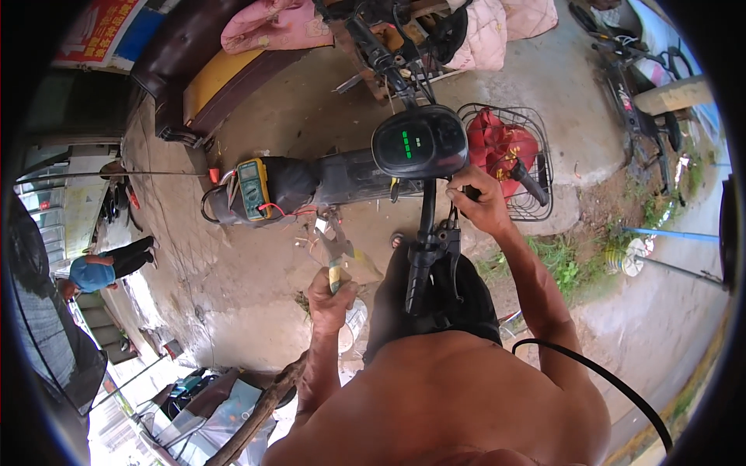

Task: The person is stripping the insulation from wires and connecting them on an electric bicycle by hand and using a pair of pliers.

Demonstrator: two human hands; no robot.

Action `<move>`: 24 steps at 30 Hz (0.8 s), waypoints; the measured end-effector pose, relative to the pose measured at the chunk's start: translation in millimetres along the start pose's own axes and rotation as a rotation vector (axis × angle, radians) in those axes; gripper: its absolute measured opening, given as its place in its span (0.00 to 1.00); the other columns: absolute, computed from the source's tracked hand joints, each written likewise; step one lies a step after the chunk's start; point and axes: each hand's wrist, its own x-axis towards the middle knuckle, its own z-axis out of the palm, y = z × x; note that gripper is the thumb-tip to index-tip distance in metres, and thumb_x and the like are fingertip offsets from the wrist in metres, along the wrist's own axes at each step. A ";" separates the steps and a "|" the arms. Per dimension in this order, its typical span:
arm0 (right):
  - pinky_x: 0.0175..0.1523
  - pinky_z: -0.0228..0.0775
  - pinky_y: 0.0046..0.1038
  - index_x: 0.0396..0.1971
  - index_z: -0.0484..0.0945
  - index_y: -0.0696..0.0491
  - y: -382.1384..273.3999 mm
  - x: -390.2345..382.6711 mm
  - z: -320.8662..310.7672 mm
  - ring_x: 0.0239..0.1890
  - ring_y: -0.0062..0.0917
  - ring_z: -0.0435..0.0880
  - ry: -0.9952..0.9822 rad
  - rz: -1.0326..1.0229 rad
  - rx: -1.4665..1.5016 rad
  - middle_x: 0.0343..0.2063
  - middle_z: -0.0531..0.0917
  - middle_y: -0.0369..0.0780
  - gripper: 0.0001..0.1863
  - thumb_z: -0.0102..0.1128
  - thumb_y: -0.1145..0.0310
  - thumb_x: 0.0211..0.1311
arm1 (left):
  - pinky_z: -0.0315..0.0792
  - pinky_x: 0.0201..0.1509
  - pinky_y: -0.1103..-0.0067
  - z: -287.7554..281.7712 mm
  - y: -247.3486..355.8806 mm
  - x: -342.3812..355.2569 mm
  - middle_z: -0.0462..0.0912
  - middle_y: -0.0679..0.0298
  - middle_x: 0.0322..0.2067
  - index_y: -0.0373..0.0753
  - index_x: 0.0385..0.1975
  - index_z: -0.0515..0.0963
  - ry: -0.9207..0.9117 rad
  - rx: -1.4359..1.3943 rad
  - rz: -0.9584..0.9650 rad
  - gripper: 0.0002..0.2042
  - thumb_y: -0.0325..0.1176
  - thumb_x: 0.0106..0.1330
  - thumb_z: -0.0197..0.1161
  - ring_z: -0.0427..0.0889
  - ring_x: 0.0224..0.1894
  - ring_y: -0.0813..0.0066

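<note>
My left hand point(330, 299) is closed around pliers point(337, 252) with yellow-and-green handles, jaws pointing up near loose wires below the scooter's deck. My right hand point(474, 194) is curled at the handlebar stem just below a black display point(420, 136) with green lights; what its fingers hold is too small to tell. The black handlebar point(420, 272) runs down toward my legs, with a brake lever beside the grip. A yellow multimeter point(251, 189) with red leads lies on the scooter's dark seat point(289, 180).
A wire basket point(544, 194) with red fabric is right of the display. Behind stand a brown sofa point(163, 81), pink padded fabric point(276, 27) and another handlebar point(377, 54). A person in blue point(93, 272) is at left; a white bucket point(353, 330) sits below my pliers; poles point(676, 241) cross the right.
</note>
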 end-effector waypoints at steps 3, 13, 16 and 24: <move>0.40 0.69 0.24 0.36 0.81 0.55 -0.5 -1.6 -2.0 0.36 0.22 0.79 -0.006 0.046 0.008 0.34 0.80 0.37 0.08 0.69 0.80 0.57 | 0.68 0.32 0.85 -7.2 -0.4 4.9 0.76 0.72 0.24 0.35 0.31 0.78 0.061 0.415 0.188 0.07 0.16 0.57 0.67 0.71 0.27 0.87; 0.35 0.65 0.18 0.37 0.81 0.55 17.0 10.8 -13.2 0.32 0.13 0.76 -0.176 0.041 0.192 0.34 0.79 0.34 0.06 0.66 0.79 0.61 | 0.82 0.50 0.58 28.2 23.6 -6.2 0.78 0.45 0.46 0.29 0.51 0.75 -0.112 -0.231 0.278 0.23 0.43 0.68 0.66 0.83 0.48 0.48; 0.45 0.71 0.22 0.38 0.81 0.57 31.0 11.3 -31.4 0.41 0.19 0.79 -0.305 0.180 0.338 0.40 0.82 0.38 0.05 0.64 0.80 0.64 | 0.81 0.48 0.57 57.5 -24.2 -20.6 0.79 0.39 0.51 0.33 0.58 0.74 -0.118 -0.357 0.322 0.24 0.40 0.68 0.67 0.83 0.49 0.42; 0.27 0.59 0.16 0.36 0.82 0.55 48.1 28.8 -23.6 0.23 0.06 0.71 -0.538 0.382 0.501 0.23 0.79 0.28 0.04 0.68 0.78 0.63 | 0.80 0.38 0.63 182.3 -46.0 -74.8 0.80 0.45 0.38 0.32 0.49 0.78 -0.099 -0.465 0.309 0.18 0.38 0.67 0.69 0.83 0.36 0.52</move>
